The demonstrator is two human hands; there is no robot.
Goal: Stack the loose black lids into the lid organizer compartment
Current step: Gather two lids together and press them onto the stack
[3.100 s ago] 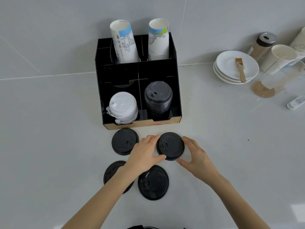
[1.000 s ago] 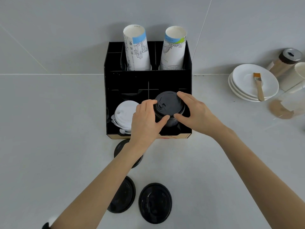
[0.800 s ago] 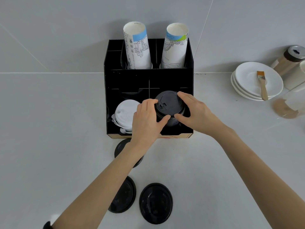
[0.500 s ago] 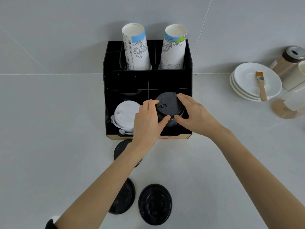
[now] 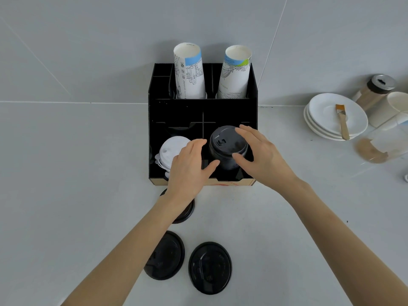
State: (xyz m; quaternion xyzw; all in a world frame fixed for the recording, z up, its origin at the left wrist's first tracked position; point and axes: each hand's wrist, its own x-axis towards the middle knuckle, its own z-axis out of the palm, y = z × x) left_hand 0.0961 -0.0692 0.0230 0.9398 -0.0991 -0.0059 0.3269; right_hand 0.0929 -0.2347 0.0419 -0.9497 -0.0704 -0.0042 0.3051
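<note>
The black lid organizer (image 5: 152,129) stands against the wall. Its front right compartment holds a stack of black lids (image 5: 227,143), and white lids (image 5: 172,149) fill the front left one. My left hand (image 5: 189,171) is open just left of the black stack, apart from it. My right hand (image 5: 262,160) curves loosely round the stack's right side, with its fingertips and thumb at the top lid's rim. Three loose black lids lie on the counter: one (image 5: 209,268) in front, one (image 5: 170,255) half under my left forearm, one (image 5: 187,213) mostly hidden under my wrist.
Two stacks of paper cups (image 5: 189,71) (image 5: 234,74) rise from the organizer's back compartments. At the right stand white saucers (image 5: 326,120) with a brush (image 5: 342,120), a lidded jar (image 5: 375,89), a white cup and a clear pitcher (image 5: 386,140).
A black lid went from the counter onto the stack in the organizer, held by both hands. My left hand has since come off it to the left and my right fingers have loosened.
</note>
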